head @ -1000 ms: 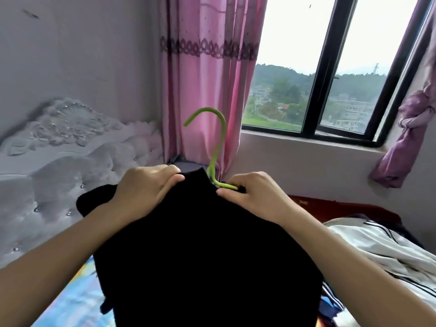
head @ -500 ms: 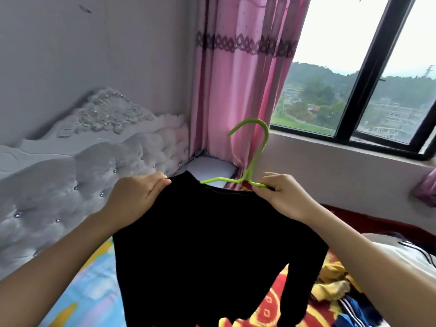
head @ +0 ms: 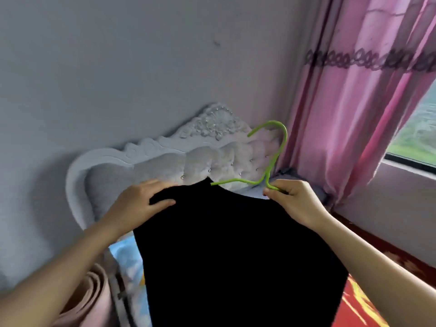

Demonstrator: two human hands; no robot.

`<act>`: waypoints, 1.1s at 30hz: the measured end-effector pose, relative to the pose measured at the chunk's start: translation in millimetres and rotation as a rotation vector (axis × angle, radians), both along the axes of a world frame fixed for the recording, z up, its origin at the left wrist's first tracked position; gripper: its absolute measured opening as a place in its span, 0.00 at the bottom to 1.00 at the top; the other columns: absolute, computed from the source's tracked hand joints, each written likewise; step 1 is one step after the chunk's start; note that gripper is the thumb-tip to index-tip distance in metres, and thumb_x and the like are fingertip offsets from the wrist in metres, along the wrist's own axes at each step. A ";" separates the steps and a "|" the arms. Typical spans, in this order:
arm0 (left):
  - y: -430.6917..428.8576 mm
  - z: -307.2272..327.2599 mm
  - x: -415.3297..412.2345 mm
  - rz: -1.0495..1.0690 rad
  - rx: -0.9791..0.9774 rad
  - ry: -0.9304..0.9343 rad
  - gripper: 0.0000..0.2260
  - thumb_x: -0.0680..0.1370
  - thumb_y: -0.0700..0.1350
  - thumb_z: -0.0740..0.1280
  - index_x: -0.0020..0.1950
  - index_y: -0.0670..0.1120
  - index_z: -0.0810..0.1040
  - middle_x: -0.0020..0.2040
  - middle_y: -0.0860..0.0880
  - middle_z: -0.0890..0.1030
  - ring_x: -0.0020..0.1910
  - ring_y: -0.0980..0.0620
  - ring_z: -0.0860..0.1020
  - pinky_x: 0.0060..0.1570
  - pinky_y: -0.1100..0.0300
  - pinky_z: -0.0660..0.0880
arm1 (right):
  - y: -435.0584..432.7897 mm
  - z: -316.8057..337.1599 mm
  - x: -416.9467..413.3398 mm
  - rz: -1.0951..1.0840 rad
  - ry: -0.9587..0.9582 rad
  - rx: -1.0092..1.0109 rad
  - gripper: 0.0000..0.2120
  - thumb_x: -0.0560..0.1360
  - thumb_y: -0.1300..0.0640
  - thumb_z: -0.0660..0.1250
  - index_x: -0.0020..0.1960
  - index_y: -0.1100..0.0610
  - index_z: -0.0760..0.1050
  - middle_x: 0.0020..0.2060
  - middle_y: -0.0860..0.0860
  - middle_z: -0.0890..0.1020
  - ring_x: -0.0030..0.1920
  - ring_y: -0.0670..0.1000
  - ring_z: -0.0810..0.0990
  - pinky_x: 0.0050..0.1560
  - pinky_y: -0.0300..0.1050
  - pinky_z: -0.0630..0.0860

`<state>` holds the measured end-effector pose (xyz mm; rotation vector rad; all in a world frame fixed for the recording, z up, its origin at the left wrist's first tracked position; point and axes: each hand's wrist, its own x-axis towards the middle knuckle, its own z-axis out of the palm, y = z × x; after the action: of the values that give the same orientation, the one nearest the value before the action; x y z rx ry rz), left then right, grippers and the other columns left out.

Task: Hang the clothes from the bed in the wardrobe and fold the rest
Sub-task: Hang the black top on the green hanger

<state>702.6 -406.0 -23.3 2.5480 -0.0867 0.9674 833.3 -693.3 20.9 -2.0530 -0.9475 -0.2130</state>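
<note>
Swung to the left since half a second ago: less window [head: 415, 138] in sight, more grey wall [head: 141, 67]. Hook of the green hanger [head: 271, 166] now in front of the headboard [head: 165, 161] end, not the curtain [head: 354, 114]. Still holding up the black top [head: 236, 256] with both grips.

Nearest, at the bottom left: a pink roll [head: 94, 293], blurry, just beside the bed [head: 127, 256]. Blue sheet showing there, left of the top. At the bottom right, on the bed: a red and yellow cover [head: 361, 300].

Next, in the middle: black top held up in the air above the bed, hanging down wide and dark, not lying flat. Pinched at its left shoulder by the left grip [head: 139, 201], thumb on the front of the cloth, fingers over the top edge. Pinched at the right by the right grip [head: 297, 201], closed tight on the hanger's right arm and the cloth edge together. Hanger's left arm bare, its tip going in under the high point of the cloth. Hook standing up, open end to the left.

Farther back: white padded headboard with a carved top and small shiny studs, up against the grey wall. Pink curtain at the right, with a dark lace band across it. Past the curtain, a strip of window, green and blurry outside.
</note>
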 end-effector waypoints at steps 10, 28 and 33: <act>5.4 -42.3 -208.5 0.537 -0.269 0.092 0.07 0.71 0.39 0.73 0.42 0.50 0.79 0.39 0.59 0.78 0.42 0.58 0.77 0.44 0.69 0.69 | 115.2 -32.1 -82.3 0.496 0.027 -0.087 0.18 0.74 0.60 0.68 0.28 0.53 0.68 0.21 0.45 0.68 0.26 0.42 0.66 0.30 0.35 0.61; -2.1 55.1 -599.5 0.848 -0.407 0.270 0.12 0.75 0.56 0.62 0.38 0.48 0.71 0.33 0.52 0.68 0.33 0.58 0.68 0.38 0.63 0.65 | 250.6 20.2 -398.6 1.053 0.000 -0.225 0.14 0.75 0.58 0.67 0.36 0.68 0.76 0.25 0.50 0.64 0.26 0.43 0.60 0.27 0.34 0.59; 18.8 51.2 -689.5 1.267 0.700 0.209 0.16 0.76 0.55 0.59 0.36 0.45 0.75 0.32 0.49 0.74 0.28 0.50 0.75 0.21 0.61 0.67 | 274.7 43.8 -495.1 1.073 -0.021 -0.225 0.17 0.74 0.58 0.69 0.29 0.62 0.73 0.19 0.45 0.65 0.23 0.43 0.62 0.26 0.34 0.60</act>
<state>13.1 -387.2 27.9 3.2436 1.6852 1.1403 338.2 -418.6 64.7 -1.4532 -1.9905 0.4611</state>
